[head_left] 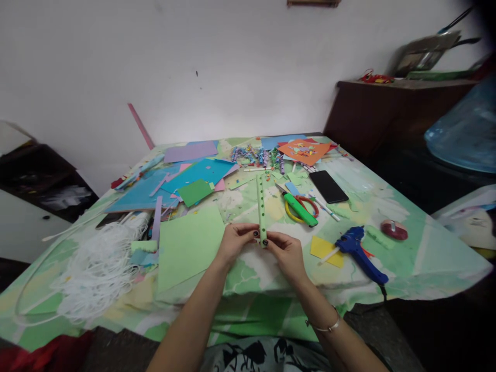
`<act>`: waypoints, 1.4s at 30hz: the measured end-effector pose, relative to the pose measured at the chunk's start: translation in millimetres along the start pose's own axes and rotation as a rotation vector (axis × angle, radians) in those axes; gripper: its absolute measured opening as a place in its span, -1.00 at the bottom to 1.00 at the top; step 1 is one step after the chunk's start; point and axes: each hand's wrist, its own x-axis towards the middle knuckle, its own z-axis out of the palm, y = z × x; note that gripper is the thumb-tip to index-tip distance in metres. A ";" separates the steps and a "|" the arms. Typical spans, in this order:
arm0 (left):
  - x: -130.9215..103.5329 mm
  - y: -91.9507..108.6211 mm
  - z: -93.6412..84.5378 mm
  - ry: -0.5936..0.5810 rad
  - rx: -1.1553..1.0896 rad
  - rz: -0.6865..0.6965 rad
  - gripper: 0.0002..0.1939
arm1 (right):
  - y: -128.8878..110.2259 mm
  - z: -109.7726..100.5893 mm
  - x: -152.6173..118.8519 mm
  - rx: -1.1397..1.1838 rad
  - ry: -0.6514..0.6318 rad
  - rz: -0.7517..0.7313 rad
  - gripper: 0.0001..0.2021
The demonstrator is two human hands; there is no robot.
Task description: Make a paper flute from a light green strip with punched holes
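Both of my hands pinch the near end of a narrow light-green paper strip [261, 206] that carries a row of dark green dots and points away from me. My left hand [239, 242] grips its left edge with thumb and fingers. On the other edge, my right hand [284, 252] holds on in the same way. Right of the strip lie a green utility knife [300, 209] and scissors [316, 205] with red and yellow handles, the knife resting over them. A light-green paper sheet [189, 248] lies beside my left hand.
A blue glue gun [362, 256] lies at right by a yellow paper piece [325, 249] and a black phone [328, 187]. White cord [101, 268] is heaped at left. Coloured sheets [201, 175], curled paper pieces [258, 155] and an orange sheet [306, 151] cover the back.
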 end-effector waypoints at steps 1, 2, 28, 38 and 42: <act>-3.0 -1.0 0.8 -0.006 0.019 -0.017 -0.75 | 0.0 -1.0 0.4 0.004 0.018 -0.005 -0.78; -6.0 -2.1 1.8 -0.007 0.038 -0.031 -0.78 | 0.1 -2.0 0.9 0.009 0.036 -0.009 -0.78; -20.4 0.2 4.6 -0.130 0.111 -0.078 -0.95 | 6.0 -6.9 2.7 0.155 -0.130 0.070 -0.81; -19.6 0.5 6.6 -0.114 0.121 -0.076 -0.97 | 6.9 -6.7 2.9 0.167 -0.137 0.080 -0.82; -19.2 -1.3 6.3 -0.116 0.124 -0.074 -0.94 | 6.1 -5.8 2.8 0.157 -0.136 0.075 -0.81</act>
